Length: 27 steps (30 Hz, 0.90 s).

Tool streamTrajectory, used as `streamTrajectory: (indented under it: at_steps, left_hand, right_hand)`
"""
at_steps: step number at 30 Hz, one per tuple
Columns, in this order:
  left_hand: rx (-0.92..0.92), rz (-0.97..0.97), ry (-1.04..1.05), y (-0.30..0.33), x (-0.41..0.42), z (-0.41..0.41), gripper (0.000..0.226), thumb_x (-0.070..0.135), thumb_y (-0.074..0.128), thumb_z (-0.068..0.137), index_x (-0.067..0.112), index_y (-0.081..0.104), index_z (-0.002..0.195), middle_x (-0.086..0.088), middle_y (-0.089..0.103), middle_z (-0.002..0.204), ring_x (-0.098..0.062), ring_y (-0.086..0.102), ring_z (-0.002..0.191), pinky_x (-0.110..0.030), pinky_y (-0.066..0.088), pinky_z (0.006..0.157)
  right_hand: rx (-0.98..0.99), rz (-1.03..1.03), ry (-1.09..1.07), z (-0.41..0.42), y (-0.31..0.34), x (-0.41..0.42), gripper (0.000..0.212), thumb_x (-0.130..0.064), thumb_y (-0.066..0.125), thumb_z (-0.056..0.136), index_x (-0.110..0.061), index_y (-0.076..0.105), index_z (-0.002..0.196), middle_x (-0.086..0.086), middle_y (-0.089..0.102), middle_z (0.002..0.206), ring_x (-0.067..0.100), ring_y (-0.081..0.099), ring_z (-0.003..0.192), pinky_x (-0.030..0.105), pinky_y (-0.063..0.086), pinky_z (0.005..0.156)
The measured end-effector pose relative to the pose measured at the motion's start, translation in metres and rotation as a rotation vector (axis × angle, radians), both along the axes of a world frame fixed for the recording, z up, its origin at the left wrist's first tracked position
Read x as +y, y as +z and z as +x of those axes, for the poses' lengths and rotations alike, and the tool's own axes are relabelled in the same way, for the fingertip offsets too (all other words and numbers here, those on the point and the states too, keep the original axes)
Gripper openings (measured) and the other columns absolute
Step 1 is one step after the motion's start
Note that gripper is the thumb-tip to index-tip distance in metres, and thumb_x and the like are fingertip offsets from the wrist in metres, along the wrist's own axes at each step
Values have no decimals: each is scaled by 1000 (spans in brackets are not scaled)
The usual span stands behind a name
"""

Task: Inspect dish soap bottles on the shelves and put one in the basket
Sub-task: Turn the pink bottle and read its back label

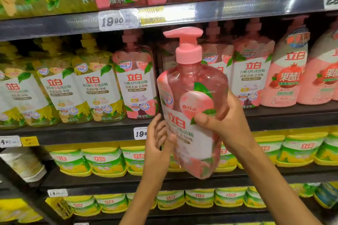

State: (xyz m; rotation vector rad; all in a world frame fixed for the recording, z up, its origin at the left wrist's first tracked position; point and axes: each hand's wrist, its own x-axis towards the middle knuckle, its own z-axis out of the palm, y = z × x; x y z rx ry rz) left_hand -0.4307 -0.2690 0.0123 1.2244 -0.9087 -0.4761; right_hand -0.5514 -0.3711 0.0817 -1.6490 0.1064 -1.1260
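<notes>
left hand (159, 139): raised, fingers straight | right hand (222, 121): raised, fingers and thumb curled, gripping

my right hand (222, 124) covers the pink bottle (192, 100)'s right side at four o'clock. its lower label text is too blurred to read. yellow bottles (11, 86) at nine o'clock are cut off.

From my remote feed I saw dark metal shelves (102, 129) filling the whole view, tier above tier. White price tags (112, 21) and a yellow label (29, 141) sat along their front rails (237, 5). Light glared off the uppermost rail's clear strip.
</notes>
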Motion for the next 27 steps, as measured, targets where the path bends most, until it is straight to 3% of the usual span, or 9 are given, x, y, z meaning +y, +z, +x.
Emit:
streamTrajectory:
  at_steps: [2,4,6,10,14,18,20,23,27]
  left_hand:
    - [-79,-13,6,1,-1,-15,84,54,71,66,47,27,137,25,45,138,3,44,129,-23,44,103]
    - [-226,25,-41,-1,-4,-32,119,47,82,58,45,2,146,30,23,149,2,27,139,-32,38,110]
    - [-302,48,21,0,-10,-38,139,50,86,49,40,-12,147,18,8,156,-8,19,145,-46,32,114]
    - [-176,15,7,7,-12,-37,126,19,87,55,39,4,148,6,34,149,-11,37,137,-43,40,108]
    - [-181,59,-72,4,1,-23,102,14,89,49,40,35,132,26,60,107,3,59,104,-14,53,77]
    - [-187,135,-144,-2,5,-13,84,8,86,51,43,48,117,24,67,95,5,65,86,-14,52,63]
    - [-168,177,-169,-4,1,-11,75,12,86,50,39,54,111,15,70,95,-4,68,88,-17,54,66]
    - [-125,160,-228,-3,-1,-3,84,19,86,50,28,50,126,6,69,112,-13,66,106,-21,55,78]
    - [-70,65,-215,-3,-1,1,93,27,87,62,45,35,137,18,54,135,-9,52,126,-20,49,92]
  right_hand:
    - [-34,0,-91,5,1,8,76,-40,85,56,-22,54,123,-12,72,104,8,70,96,19,55,75]
    - [-60,38,-105,7,3,13,80,-36,84,57,-17,51,128,-12,72,106,8,70,98,18,55,74]
    - [-60,55,-84,8,2,17,80,-34,84,59,-16,51,129,-10,72,106,9,70,97,19,56,74]
    - [15,82,11,3,0,14,88,-39,85,64,-31,42,141,-4,60,134,17,58,123,43,51,99]
    - [207,-54,42,-12,14,-11,96,-75,75,54,-53,36,139,-30,49,137,-6,51,122,15,48,92]
    - [264,49,143,-4,11,-19,110,-81,79,28,-61,32,125,-17,55,126,7,56,114,27,53,89]
    - [166,89,93,0,4,-15,98,-75,83,31,-64,41,119,-15,53,134,10,56,122,35,52,95]
    - [65,69,-72,2,3,-4,94,-59,85,43,-57,43,128,-31,49,135,-5,51,124,26,50,97]
    - [-8,-6,-372,6,10,8,112,-48,86,50,-34,31,146,-14,38,148,6,41,135,39,41,109]
